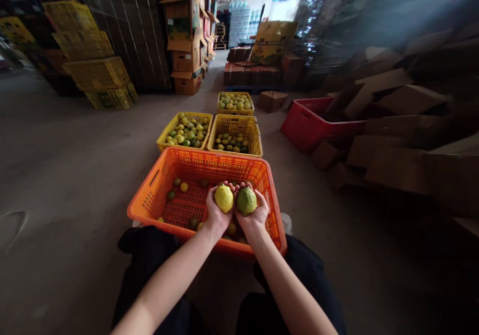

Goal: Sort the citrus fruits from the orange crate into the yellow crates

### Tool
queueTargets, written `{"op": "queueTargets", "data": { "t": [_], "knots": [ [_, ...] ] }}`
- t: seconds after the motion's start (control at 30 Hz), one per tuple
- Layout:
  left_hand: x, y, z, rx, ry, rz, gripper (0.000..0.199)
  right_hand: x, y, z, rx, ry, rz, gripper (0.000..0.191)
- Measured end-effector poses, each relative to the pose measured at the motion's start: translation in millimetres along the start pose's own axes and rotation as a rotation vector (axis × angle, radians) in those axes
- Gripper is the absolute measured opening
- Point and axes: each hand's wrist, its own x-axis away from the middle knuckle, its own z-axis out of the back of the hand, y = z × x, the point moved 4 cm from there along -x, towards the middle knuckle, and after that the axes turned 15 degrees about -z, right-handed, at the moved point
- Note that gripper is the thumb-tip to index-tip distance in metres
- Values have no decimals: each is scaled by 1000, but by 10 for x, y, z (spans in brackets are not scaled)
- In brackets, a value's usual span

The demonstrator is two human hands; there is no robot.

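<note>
My left hand (pixel 217 217) cups a yellow lemon (pixel 224 198), palm up with the fingers curled under it. Beside it, my right hand (pixel 257 216) holds a green lemon (pixel 246 201) in the same way, and the two hands meet at the fingertips. Both are above a large orange plastic crate (pixel 149 206) between my knees. Several loose fruits lie scattered on the crate's floor, among them a small yellow lemon (pixel 184 187) and a dark green one (pixel 171 195). My hands and forearms hide part of the crate's right side.
Beyond the orange crate stand a yellow crate (pixel 163 138) heaped with lemons, another yellow crate (pixel 258 136) partly filled, and a third (pixel 235 111) farther back. A red crate (pixel 299 120) and cardboard boxes (pixel 396 160) lie at right. Stacked yellow crates (pixel 99 73) stand at left.
</note>
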Motion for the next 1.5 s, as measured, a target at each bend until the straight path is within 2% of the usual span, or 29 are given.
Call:
{"op": "queueTargets", "data": {
  "t": [0.37,0.7,0.9,1.13,1.3,1.5],
  "knots": [
    [10,90,87,-3,23,-2,20,-20,98,10,29,35,-22,18],
    [42,186,69,-20,27,-3,19,-57,182,0,40,13,-46,18],
    [98,314,38,-83,-1,13,19,4,228,-66,114,-51,-79,23],
    [222,391,116,-263,-79,66,21,20,267,-72,176,-125,-103,31],
    [273,451,187,-175,-1,108,20,-6,317,-43,201,-114,-117,31],
    [283,580,202,-109,-18,139,19,28,330,-79,220,-142,-195,27]
  ]
}}
